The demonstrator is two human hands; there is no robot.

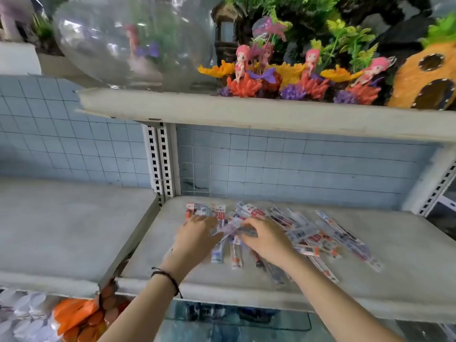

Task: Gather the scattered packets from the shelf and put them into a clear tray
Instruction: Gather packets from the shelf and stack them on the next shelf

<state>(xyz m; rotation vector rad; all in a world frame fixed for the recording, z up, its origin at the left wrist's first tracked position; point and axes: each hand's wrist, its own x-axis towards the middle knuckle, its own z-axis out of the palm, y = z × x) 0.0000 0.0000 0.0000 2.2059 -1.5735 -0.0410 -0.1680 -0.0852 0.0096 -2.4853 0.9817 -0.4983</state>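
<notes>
Nearest, below the shelf's [407, 255] front edge, an orange bag [76, 314] sits at lower left. On the grey shelf lie the packets [320, 239]: long, narrow, clear sleeves with red and blue print, scattered and overlapping. The left hand [197, 239], a dark cord at its wrist, lies on them with fingers [207, 222] stretched. The right hand [267, 240] bends its fingers [251, 223] onto the pile; blur hides any grip. Beyond is the blue tiled wall [296, 164]. On the upper shelf [246, 112] stand a clear round bowl [128, 40], mermaid figures [240, 61] and a pineapple house [424, 77].
</notes>
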